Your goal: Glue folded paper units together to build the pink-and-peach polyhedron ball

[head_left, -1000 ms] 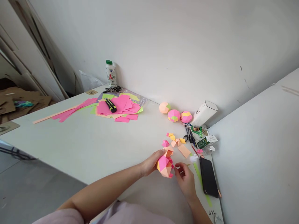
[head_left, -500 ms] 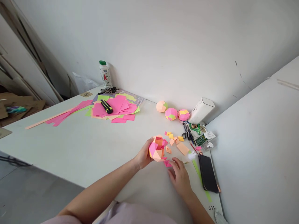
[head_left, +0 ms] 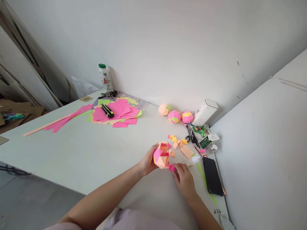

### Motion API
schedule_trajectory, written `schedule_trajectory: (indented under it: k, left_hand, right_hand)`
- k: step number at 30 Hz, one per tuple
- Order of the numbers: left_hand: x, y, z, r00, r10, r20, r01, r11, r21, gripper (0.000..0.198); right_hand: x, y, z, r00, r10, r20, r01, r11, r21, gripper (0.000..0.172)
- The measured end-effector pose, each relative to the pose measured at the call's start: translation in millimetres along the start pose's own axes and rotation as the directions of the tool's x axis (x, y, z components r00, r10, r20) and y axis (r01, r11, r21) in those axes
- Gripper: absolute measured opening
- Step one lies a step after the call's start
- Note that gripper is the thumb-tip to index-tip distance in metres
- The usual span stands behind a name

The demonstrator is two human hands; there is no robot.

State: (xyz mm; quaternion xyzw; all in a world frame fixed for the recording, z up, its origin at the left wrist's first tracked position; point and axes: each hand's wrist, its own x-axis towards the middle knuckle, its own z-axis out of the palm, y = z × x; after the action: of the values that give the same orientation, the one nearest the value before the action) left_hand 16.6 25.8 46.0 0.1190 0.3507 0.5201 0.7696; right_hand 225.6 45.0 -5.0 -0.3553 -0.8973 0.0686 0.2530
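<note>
Right hand (head_left: pixel 185 181): your thumb and forefinger, farther apart half a second ago, have drawn together on a small pink piece (head_left: pixel 172 168), leaving little gap between them.
Left hand (head_left: pixel 148 161): you cradle a paper ball (head_left: pixel 161 159), thumb along its upper side; the other fingers are mostly hidden behind it.
Paper ball: held over the near part of the white table (head_left: pixel 72 150), its hollow opening facing up and to the right.
Pink piece: at the ball's lower right edge; whether it is joined there, you cannot tell.
Folded pieces (head_left: pixel 174 139): scattered just beyond the ball, near a peach strip (head_left: pixel 186 152).
Closed balls (head_left: pixel 174 117): three in a row by the wall, the rightmost beside a white box (head_left: pixel 205 113).
Black phone (head_left: pixel 213 176): lying right of your right hand.
Cutter (head_left: pixel 107 111): on pink sheets (head_left: pixel 122 107), well to the left.
</note>
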Motion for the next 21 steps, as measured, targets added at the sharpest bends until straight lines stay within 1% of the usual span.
schedule_trajectory:
  k: [3,7,11,13,15,17,21]
  left_hand:
    - [1,-2,-0.7,1.0,-0.009,0.013,0.009,1.0,0.017,0.048]
    - [1,-5,-0.8,0.999,-0.006,0.043,0.005,0.999,0.042,0.049]
    - [1,-7,-0.9,0.993,0.025,0.114,-0.035,0.996,0.084,0.046]
    - [2,-9,-1.2,0.987,0.05,0.151,-0.064,0.994,0.09,0.045]
    - [2,-11,-1.5,0.983,0.056,0.176,-0.074,0.993,0.094,0.045]
    - [3,-12,-1.5,0.981,0.053,0.186,-0.072,0.993,0.095,0.046]
    - [3,-12,0.2,0.984,0.057,0.168,-0.071,0.994,0.08,0.046]
  right_hand:
    - [2,-1,2,1.0,-0.016,-0.009,0.016,1.0,-0.003,0.023]
    - [1,2,4,0.999,0.002,-0.036,-0.001,1.0,0.027,0.023]
    - [-1,3,4,0.997,0.026,-0.069,-0.024,0.999,0.036,0.02]
    - [-1,1,3,0.998,0.023,-0.063,-0.021,0.999,0.025,0.02]
    - [0,1,3,1.0,0.0,-0.03,0.0,1.0,-0.001,0.023]
    - [1,1,4,1.0,-0.029,0.001,0.029,0.999,-0.019,0.026]
    - [0,5,7,0.999,-0.019,-0.038,0.021,0.998,0.051,0.032]
